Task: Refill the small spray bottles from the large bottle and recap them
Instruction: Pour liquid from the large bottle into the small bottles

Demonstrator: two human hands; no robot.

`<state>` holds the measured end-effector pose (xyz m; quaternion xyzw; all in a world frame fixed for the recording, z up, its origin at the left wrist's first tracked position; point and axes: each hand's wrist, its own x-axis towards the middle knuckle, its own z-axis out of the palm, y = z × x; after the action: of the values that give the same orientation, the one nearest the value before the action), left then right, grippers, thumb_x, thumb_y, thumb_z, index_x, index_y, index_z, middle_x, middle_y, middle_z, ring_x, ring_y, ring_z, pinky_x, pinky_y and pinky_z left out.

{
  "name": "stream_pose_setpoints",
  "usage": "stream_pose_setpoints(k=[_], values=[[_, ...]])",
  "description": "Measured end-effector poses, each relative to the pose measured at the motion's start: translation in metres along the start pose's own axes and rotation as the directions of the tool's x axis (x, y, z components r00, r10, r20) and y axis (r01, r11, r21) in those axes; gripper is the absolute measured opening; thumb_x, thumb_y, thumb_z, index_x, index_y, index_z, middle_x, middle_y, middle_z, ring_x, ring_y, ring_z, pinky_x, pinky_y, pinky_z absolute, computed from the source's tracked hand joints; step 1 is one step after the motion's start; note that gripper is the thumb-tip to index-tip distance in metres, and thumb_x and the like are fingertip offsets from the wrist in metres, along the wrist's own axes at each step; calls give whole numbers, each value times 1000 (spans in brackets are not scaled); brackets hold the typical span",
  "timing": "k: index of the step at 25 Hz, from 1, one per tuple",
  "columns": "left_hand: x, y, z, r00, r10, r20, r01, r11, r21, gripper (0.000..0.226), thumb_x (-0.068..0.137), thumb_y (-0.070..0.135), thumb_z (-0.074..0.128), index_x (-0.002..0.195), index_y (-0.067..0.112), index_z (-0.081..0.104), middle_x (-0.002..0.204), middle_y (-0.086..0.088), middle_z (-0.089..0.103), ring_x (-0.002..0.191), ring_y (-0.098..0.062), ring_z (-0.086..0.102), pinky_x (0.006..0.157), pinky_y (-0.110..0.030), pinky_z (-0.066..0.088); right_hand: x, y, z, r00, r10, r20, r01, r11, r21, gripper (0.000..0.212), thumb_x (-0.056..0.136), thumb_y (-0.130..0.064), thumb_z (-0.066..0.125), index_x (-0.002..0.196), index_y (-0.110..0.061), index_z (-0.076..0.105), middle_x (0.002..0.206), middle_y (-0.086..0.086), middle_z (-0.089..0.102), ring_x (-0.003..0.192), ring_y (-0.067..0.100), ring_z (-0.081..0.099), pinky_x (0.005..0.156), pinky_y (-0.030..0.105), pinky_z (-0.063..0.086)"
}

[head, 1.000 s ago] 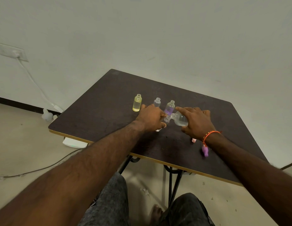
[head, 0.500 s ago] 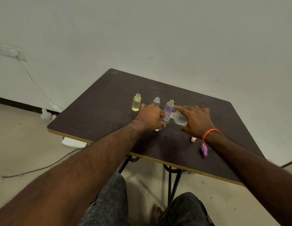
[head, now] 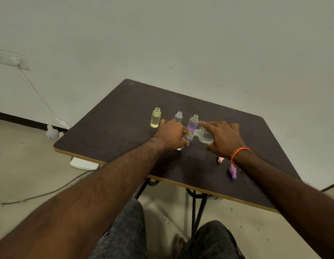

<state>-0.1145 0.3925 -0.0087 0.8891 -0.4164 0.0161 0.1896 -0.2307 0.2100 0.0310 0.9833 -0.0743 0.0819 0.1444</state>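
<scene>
So the large bottle was tipped on its side in your right hand, neck pointing left, its mouth right at the mouth of the small clear bottle so liquid could pass straight across; whether any was flowing I couldn't tell. Your right fingers were curled over the big bottle's body, index finger stretched along the top, probably to steady the tilt. Your left hand was wrapped around the small bottle, holding it leaned toward the pour just above the table. Three other small bottles stood upright and uncapped just behind your hands, likely queued for their turn: a yellow bottle, another clear bottle and a purple-tinted bottle. A purple cap and a pink cap lay by your right wrist, near for recapping. None capped yet, so the task looked early.
</scene>
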Motion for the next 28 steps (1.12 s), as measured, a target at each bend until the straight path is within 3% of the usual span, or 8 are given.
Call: stream_pose_setpoints(k=[22, 28], values=[[1, -6, 5, 1000, -7, -16, 7, 1000, -8, 50, 89, 53, 74, 134, 31, 70, 114, 5, 76, 118, -19, 62, 107, -49, 40, 1, -5, -2, 1000, 5, 12, -5, 1000, 9, 91, 75, -43, 77, 152, -36, 28, 149, -3, 49, 128, 27, 47, 97, 47, 33], [-1, -11, 6, 999, -18, -31, 18, 1000, -8, 47, 88, 55, 73, 129, 31, 73, 110, 6, 77, 119, -19, 62, 105, -49, 41, -3, -12, 0, 999, 40, 34, -43, 992, 118, 87, 75, -43, 76, 150, -36, 32, 148, -3, 50, 128, 27, 50, 100, 48, 31]])
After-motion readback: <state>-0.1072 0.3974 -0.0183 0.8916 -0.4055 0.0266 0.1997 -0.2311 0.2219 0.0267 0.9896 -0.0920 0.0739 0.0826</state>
